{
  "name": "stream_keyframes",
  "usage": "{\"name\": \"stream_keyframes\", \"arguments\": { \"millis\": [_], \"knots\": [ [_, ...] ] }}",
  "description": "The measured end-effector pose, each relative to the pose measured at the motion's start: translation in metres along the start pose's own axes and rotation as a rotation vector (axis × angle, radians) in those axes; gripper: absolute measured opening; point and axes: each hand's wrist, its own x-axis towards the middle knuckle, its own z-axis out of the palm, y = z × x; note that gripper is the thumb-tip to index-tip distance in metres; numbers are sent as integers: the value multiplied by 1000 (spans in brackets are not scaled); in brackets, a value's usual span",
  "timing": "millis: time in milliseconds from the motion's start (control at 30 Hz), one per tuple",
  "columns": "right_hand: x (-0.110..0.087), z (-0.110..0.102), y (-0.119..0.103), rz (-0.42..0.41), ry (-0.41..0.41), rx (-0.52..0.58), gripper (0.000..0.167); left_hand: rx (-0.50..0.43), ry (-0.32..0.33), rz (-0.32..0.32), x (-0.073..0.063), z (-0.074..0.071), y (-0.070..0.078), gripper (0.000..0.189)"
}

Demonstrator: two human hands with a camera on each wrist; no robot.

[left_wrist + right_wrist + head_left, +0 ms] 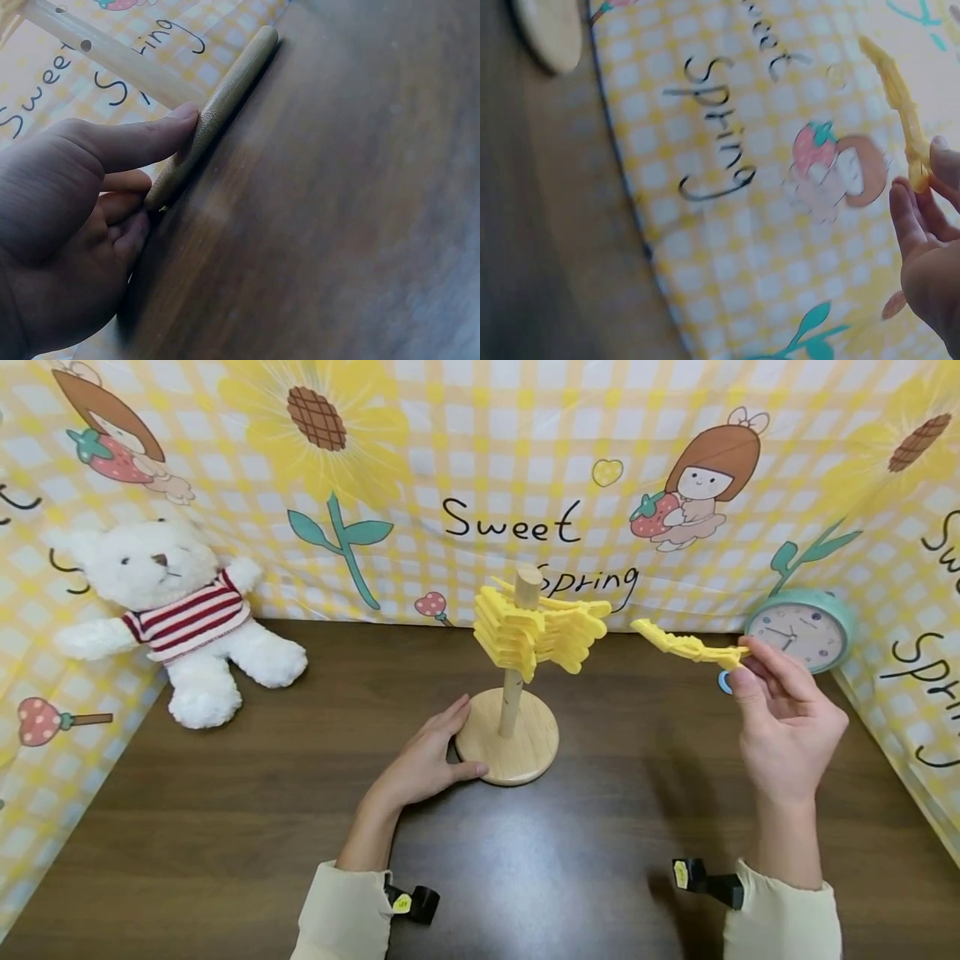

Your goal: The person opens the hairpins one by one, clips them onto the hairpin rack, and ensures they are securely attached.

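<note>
A wooden stand (536, 739) with a round base and an upright post stands on the table. My left hand (429, 762) grips the left rim of its base, thumb at the near edge. In the left wrist view, that thumb presses the base's edge (238, 79) and the other fingers bend around the rim. Several thin yellow plastic pieces (510, 631) are stacked around the upper post. To the right, my right hand (791, 739) pinches another slender, knobbly yellow piece (678, 645) by one end, in the air. Its exact kind is unclear.
At the back left sits a white teddy bear (202, 627) in a striped shirt. A green-rimmed clock (802, 631) stands at the back right, behind my right hand. A patterned yellow checked cloth (517, 460) walls in the dark wooden table (247, 827).
</note>
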Motion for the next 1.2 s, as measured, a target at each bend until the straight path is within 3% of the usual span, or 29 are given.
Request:
{"name": "stream_keyframes", "arguments": {
  "millis": [167,467,1033,1200],
  "knots": [
    [0,17,-17,-55,81,91,28,-3,0,2,0,0,0,93],
    [4,52,-35,-99,119,151,27,-7,-7,6,1,0,0,93],
    [11,100,-35,-130,-132,-80,19,-11,-1,3,1,1,1,93],
    [10,113,-34,-139,-174,-167,13,-4,2,1,0,-1,1,92]
  ]
}}
